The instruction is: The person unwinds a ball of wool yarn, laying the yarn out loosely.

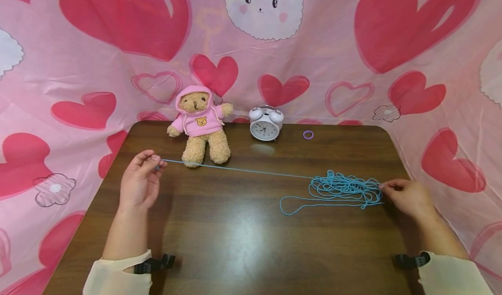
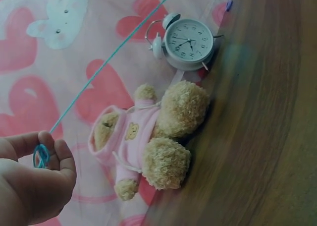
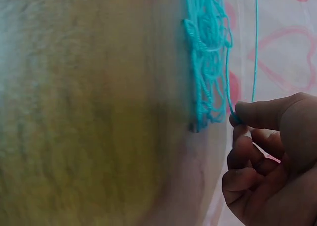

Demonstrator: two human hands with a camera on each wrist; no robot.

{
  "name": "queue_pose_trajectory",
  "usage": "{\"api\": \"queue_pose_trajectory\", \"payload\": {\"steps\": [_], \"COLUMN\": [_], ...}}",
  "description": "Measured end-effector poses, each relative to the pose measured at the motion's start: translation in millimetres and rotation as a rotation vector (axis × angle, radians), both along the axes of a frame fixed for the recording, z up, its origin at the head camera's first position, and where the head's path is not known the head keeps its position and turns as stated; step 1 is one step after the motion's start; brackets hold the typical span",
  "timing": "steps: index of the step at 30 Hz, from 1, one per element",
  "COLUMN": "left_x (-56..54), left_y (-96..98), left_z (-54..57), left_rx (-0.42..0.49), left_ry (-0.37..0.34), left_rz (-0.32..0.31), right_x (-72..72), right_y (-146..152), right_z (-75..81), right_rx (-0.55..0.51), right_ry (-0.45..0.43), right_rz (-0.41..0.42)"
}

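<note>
A tangled heap of thin blue cord lies at the right of the table, with one loose loop stretching out to its left. My left hand, raised at the left, pinches the cord, and a small knotted bundle of it shows at the fingers in the left wrist view. From there a straight stretch of cord runs across to the heap. At the heap's right edge my right hand pinches a strand between thumb and forefinger, seen close up in the right wrist view, its other fingers curled.
Behind the cord, a teddy bear in a pink hoodie sits at the back left. A white twin-bell alarm clock stands at the back middle, with a purple ring to its right. Pink heart-patterned cloth surrounds the wooden table.
</note>
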State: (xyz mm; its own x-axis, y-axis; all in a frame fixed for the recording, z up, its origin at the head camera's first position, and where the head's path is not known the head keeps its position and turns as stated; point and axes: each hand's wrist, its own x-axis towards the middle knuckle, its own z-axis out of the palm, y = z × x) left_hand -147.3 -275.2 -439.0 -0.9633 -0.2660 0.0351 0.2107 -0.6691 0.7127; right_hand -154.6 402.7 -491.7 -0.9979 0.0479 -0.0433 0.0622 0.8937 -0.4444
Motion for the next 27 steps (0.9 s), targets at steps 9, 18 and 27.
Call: {"api": "queue_pose_trajectory", "payload": {"steps": [9,18,27], "left_x": [0.5,0.5,0.2], "left_y": [4.3,5.2,5.8], "left_z": [-5.6,-7.3,-7.1], "left_rx": [-0.056,-0.073,-0.085], "left_ry": [0.006,0.005,0.013], "left_rz": [-0.061,-0.085,-0.090], "right_x": [0.0,1.7,-0.5], "right_y": [-2.5,-2.9,-24.1], "right_z": [-3.4,1.5,7.7], "right_rx": [0.028,-0.013,-0.020], "right_ry": [-0.059,-0.060,0.041], "right_rz": [0.052,0.056,0.052]}}
